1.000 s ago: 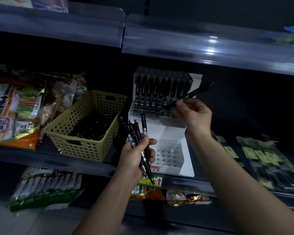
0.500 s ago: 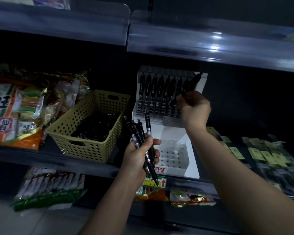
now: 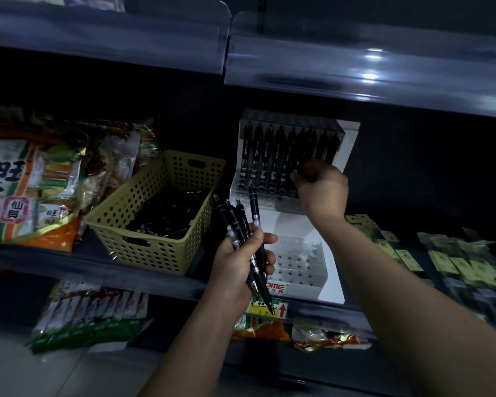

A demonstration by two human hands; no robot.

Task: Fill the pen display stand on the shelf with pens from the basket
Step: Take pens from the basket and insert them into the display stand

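Dropping from its raised tilt, my right hand [image 3: 320, 183] is pinching a pen into the stand's [image 3: 350, 144] back row; my left hand [image 3: 242, 265] is clutching spare pens [image 3: 251, 224] ready, near the basket [image 3: 143, 239].

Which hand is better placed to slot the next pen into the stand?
Right. The right hand is already at the stand's upper row, while the left hand is closed around the pens, lower down in front of the stand.
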